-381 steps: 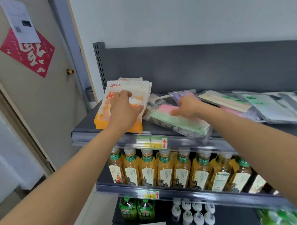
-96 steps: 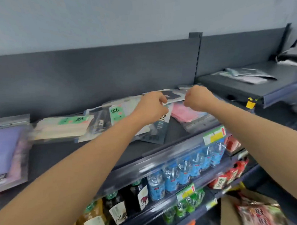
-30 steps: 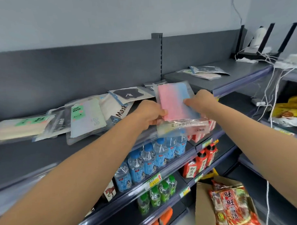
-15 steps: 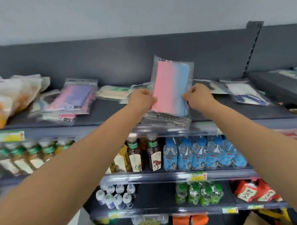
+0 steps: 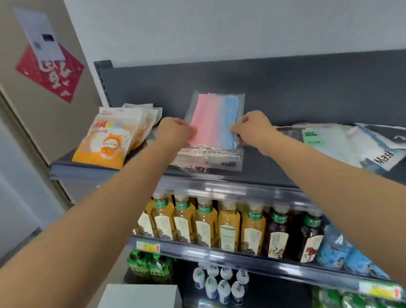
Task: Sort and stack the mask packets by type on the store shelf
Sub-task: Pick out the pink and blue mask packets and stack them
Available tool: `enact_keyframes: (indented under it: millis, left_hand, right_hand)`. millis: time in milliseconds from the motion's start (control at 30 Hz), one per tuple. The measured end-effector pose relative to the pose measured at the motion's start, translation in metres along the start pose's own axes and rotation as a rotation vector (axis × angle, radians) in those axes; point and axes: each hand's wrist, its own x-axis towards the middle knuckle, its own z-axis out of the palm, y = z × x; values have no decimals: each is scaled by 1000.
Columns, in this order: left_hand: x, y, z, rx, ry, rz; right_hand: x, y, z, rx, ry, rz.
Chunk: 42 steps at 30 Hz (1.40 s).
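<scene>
A clear packet of pink-and-blue masks (image 5: 215,120) is held tilted up over the dark top shelf (image 5: 268,172). My left hand (image 5: 175,131) pinches its left edge and my right hand (image 5: 252,127) pinches its right edge. Its lower end sits over other clear packets (image 5: 209,161) lying on the shelf. A stack of orange-and-white cartoon mask packets (image 5: 110,139) stands at the shelf's left end. To the right lie a green-labelled face mask packet (image 5: 322,140) and a blue-white "Mask" packet (image 5: 383,155).
Below the top shelf, yellow tea bottles (image 5: 205,221) and dark bottles (image 5: 291,233) fill the second shelf. Small white-capped bottles (image 5: 219,285) and green bottles (image 5: 148,265) stand lower. A door with a red paper decoration (image 5: 52,72) is at the left. A pale box (image 5: 136,303) sits at the bottom.
My view has swung left along the shelf while both hands carried the pink-and-blue packet with it. The packet now hangs next to the orange stack, over the clear packets.
</scene>
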Motion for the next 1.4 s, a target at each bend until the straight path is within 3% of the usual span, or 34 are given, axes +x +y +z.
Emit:
enact_keyframes:
  millis: [267,633,967,1200,1400]
  left_hand:
    - [46,-32,-30,258,-102,-42]
    - [73,-49,-22,80,-309,-226]
    - [70,-50,-21,-120,-392,-373]
    - [63,-41,-11,-219,-462,-344]
    - [59,-33,-7,-255,-400,-214]
  right_hand:
    - [15,-15,47,-20,-115,187]
    - [30,-6,60,95,-174,355]
    - [46,4,61,325,-252,435]
    - [45,5,48,407,-354,480]
    - [43,1,32,562,-397,438]
